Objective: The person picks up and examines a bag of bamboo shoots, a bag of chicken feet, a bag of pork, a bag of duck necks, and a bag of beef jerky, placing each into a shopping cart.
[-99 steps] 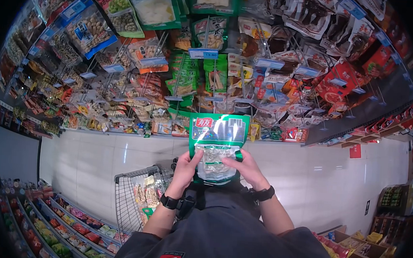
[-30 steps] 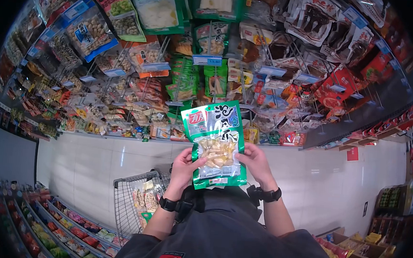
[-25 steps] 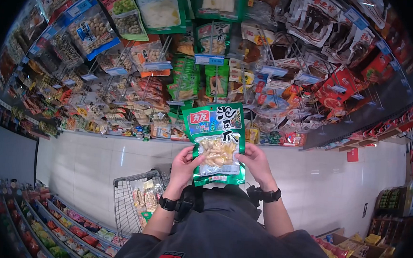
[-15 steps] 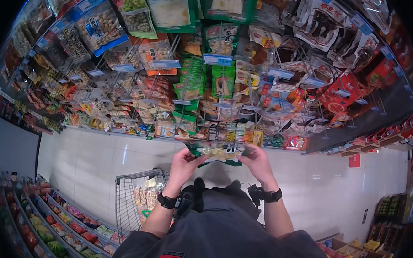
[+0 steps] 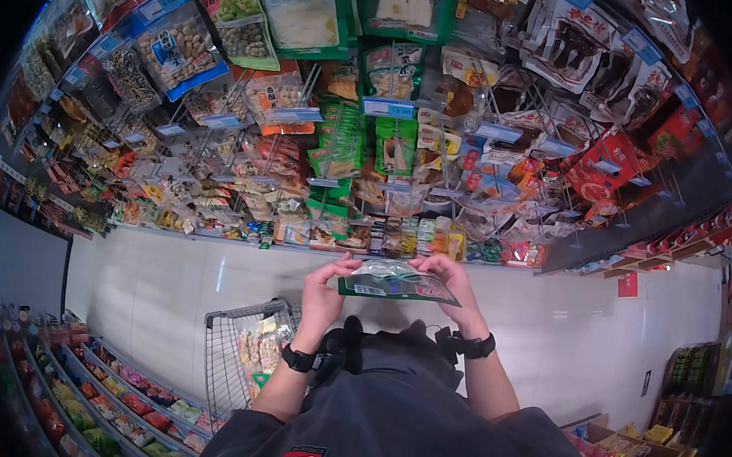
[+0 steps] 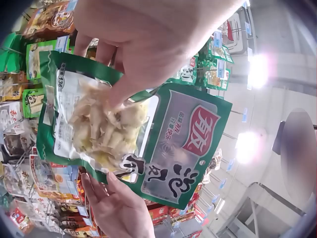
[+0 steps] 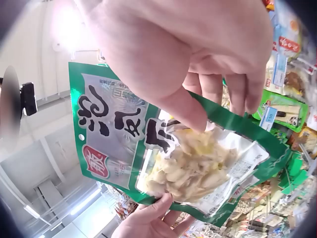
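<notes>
A green-edged bag of pickled chicken feet [image 5: 396,290] is held in front of the body by both hands. In the head view it is seen almost edge-on, with a strip of its back and a barcode showing. My left hand [image 5: 323,293] pinches one side edge, and my right hand [image 5: 455,294] grips the opposite edge. Both wrist views show the printed front and its clear window with pale chicken feet [image 6: 106,124]. The left thumb lies over the window in the left wrist view; the right thumb [image 7: 185,114] presses near the window's edge in the right wrist view.
Ahead is a wall rack of hanging snack bags [image 5: 170,49] with blue price tags [image 5: 389,108]. A wire shopping cart [image 5: 218,345] with packets in it stands by the left arm. Low shelves [image 5: 116,398] line the lower left, and wooden bins [image 5: 630,455] the lower right.
The bag was first held back side up, then turned to show its front. Since then its face has tipped away from the head camera, leaving it nearly edge-on. Both hands still hold it.
</notes>
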Available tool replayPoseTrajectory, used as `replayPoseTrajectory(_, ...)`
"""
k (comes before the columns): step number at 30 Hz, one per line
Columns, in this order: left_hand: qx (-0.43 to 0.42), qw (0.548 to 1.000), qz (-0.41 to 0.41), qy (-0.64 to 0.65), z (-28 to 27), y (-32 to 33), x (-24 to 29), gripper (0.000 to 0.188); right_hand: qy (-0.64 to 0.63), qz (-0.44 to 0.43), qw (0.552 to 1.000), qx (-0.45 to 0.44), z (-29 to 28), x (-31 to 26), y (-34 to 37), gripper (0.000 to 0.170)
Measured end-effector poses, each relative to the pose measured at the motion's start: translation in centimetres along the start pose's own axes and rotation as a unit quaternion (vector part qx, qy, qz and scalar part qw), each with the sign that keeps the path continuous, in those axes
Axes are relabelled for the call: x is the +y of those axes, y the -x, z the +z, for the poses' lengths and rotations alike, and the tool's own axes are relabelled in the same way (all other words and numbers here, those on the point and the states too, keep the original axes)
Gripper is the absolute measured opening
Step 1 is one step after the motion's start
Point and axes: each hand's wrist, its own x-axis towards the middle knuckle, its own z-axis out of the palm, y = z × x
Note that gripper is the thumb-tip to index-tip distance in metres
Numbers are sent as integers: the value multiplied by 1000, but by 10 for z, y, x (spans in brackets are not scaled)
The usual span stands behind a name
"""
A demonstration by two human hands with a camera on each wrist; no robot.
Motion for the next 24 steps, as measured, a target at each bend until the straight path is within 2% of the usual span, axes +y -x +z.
replayPoseTrajectory(2, -3, 1000, -7, -18, 4, -1, 1, 8, -29, 26, 999, 12, -3, 0, 3, 25)
replayPoseTrajectory(9, -25, 999, -17, 18, 21, -4, -2, 7, -4, 14, 999, 49, -15, -3, 17, 24)
replayPoseTrajectory(12, -29, 999, -29, -1, 29, -2, -1, 6, -55, 31, 995, 77, -21, -1, 20, 20)
replayPoseTrajectory(14, -41, 988, -148, 18, 31, -2, -15, 7, -64, 87, 984, 142, -26, 6, 21, 20)
replayPoseTrajectory(15, -40, 988, -148, 17, 34, -2, -12, 7, -64, 87, 984, 141, -28, 5, 22, 20)
replayPoseTrajectory(17, -35, 983, -128, 126, 44, -1, -4, 19, -50, 86, 980, 174, -34, 4, 22, 26)
replayPoseTrajectory(18, -33, 986, -117, 118, 45, 0, 2, 28, -70, 77, 978, 180, -34, 0, 22, 40)
replayPoseTrajectory(19, -31, 986, -117, 116, 49, 1, 9, 28, -72, 78, 978, 177, -36, -4, 22, 40)
replayPoseTrajectory(22, -4, 945, -206, 254, 59, 0, 29, 27, -115, 76, 971, 197, -47, -9, 24, 38)
replayPoseTrajectory(23, -1, 946, -205, 253, 57, 0, 23, 27, -138, 102, 971, 164, -55, -8, 25, 31)
replayPoseTrajectory(24, -41, 952, -200, 228, 56, 0, 17, 25, -160, 128, 970, 131, -62, -6, 26, 26)
